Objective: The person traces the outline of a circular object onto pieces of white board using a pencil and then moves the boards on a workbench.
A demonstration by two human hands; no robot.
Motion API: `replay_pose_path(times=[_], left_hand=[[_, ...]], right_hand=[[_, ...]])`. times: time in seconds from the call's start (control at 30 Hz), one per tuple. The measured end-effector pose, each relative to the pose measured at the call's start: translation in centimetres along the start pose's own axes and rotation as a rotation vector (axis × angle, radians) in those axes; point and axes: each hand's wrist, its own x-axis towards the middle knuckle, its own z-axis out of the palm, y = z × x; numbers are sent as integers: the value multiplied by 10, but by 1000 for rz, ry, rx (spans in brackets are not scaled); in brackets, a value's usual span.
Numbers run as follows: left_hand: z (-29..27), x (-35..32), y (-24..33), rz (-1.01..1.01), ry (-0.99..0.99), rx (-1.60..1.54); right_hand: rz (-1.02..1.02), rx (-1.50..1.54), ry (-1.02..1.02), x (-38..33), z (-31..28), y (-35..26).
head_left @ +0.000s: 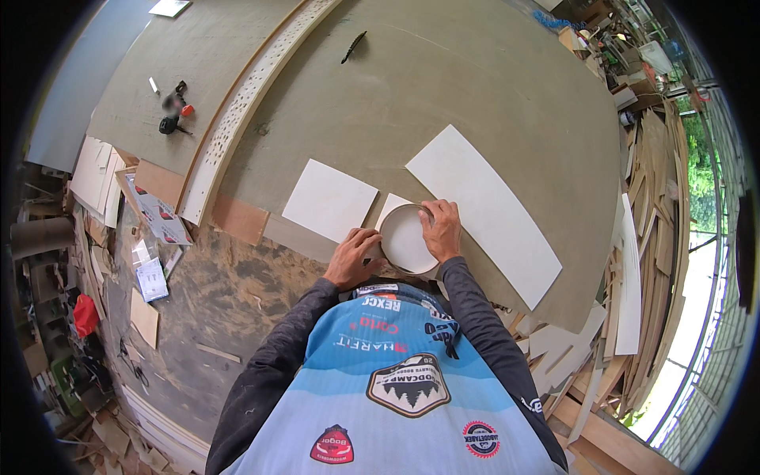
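In front of my chest, near the table's front edge, is a thin-walled round ring [383, 253] with a brownish rim and a white inside. My left hand [354, 257] grips its left side with bent fingers. On the upper right side, my right hand [441, 229] has its thumb inside and its fingers over the rim. A small white panel [390, 205] shows partly behind the ring, the rest hidden by it. To the left lies a squarish white panel [328, 198]; a long white panel with one curved edge [489, 218] lies close to my right hand.
A long board dotted with holes [249, 103] runs across the worktable [443, 79] at left. Beyond it lie a black tool [174, 103] and a small white piece. A slim black object [354, 47] rests farther back. Wood offcuts [653, 190] are stacked at right; sawdust covers the floor [269, 277].
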Motion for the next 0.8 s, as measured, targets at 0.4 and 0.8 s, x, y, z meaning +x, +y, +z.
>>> replay_pose_path(times=[0.4,0.8], left_hand=[[-12,15,4,-263,-76,-253],[-12,21,10,-320,-117,-213]], right_hand=[[-10,-40,-20,7,6,-2],[-15,14,-115,14,-2,1]])
